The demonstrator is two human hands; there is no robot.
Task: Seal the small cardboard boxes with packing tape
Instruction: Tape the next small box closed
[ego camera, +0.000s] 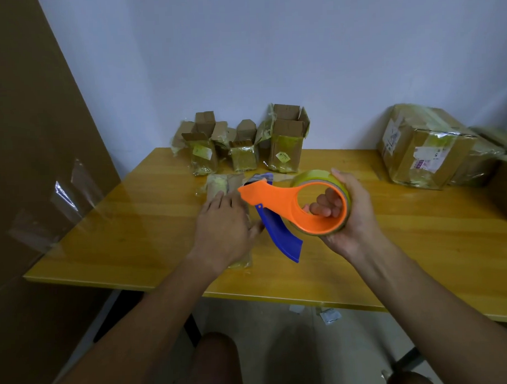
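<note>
My left hand (224,227) lies flat with straight fingers on top of the small box (228,192), pressing it onto the yellow table (132,224). My right hand (345,211) is just to the right of that box and curls around the tape roll (322,178), with my fingers poking through the hole of the orange and blue tape tool (278,202). The tool's orange tip reaches back toward the box, right by my left hand. Behind the box, by the pale wall (270,47), stand three open small boxes (288,139). Far to the right of the box sits a pile of big taped parcels (423,148). To the left of the box leans a tall brown board (29,142).
</note>
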